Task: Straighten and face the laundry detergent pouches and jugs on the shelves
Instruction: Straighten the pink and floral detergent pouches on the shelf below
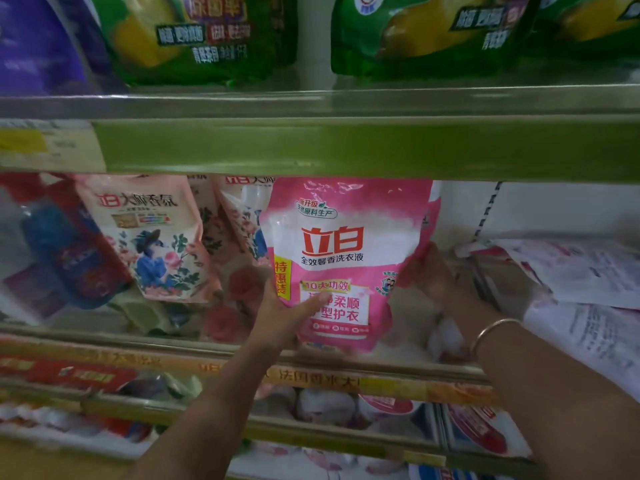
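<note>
A pink and white detergent pouch (343,261) stands upright on the middle shelf (221,344), its front label facing me. My left hand (287,317) grips its lower left edge, thumb across the front. My right hand (433,275) holds the pouch's right side from behind, fingers mostly hidden. To the left stand a peach floral pouch (152,237) and another floral pouch (239,230), both leaning. A red and blue pouch (65,251) leans at the far left.
Green pouches (194,36) and a purple one (38,43) fill the shelf above. A white pouch (585,271) lies flat at the right of the middle shelf. More packs (325,407) sit on the shelf below, behind a clear rail.
</note>
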### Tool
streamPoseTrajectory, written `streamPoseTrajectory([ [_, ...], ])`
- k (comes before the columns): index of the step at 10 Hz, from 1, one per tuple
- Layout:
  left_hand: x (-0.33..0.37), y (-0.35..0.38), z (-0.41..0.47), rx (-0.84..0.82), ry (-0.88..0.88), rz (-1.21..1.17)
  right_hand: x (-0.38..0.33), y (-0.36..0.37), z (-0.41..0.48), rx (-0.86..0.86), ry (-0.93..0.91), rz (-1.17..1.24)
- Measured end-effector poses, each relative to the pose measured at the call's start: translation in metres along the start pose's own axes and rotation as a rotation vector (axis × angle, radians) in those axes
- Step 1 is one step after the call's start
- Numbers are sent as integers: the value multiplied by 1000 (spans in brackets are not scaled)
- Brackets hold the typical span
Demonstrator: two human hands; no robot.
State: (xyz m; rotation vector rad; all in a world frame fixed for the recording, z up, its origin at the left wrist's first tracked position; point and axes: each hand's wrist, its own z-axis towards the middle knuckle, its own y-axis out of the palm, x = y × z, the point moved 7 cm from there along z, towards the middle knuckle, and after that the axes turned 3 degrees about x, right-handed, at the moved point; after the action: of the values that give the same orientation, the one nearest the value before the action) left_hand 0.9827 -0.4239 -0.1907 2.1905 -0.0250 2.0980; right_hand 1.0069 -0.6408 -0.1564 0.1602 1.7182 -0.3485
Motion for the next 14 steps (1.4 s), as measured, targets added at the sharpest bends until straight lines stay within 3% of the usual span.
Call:
streamPoseTrajectory([
  [2, -7, -2, -1, 17, -10, 51, 31, -19, 31, 80, -60, -247],
  [3, -9, -3, -2, 41, -7, 51, 47, -27, 35, 286, -76, -208],
  [4, -11, -5, -5, 80, -39, 30, 33, -28, 6, 399, -199, -337],
  [5, -13, -10, -3, 103, -65, 28, 28, -18, -25, 288, -288, -114],
  [6, -9, -20, -1, 128, -61, 81, 31, 21, -57, -98, -199, 8],
  [7, -6, -39, 0, 171, -41, 143, 47, 63, -71, -322, -184, -88],
  [8, -2, -63, -4, 246, -22, 291, 55, 95, -66, -326, -203, -250],
  [10, 9, -76, -31, 439, -45, 721, 46, 127, -66, -392, -220, -325],
  [11, -1, -25, -57, 125, -225, 1315, 28, 102, -67, -361, -265, -176],
  [12, 5, 54, -49, -51, -9, 1253, -7, 16, -48, 184, -401, -38],
  [13, 6, 94, -7, -32, 13, 812, -44, -45, -20, 524, -488, -101],
  [14, 17, 102, 20, 149, -86, 488, -94, -61, 1, 497, -607, -255],
])
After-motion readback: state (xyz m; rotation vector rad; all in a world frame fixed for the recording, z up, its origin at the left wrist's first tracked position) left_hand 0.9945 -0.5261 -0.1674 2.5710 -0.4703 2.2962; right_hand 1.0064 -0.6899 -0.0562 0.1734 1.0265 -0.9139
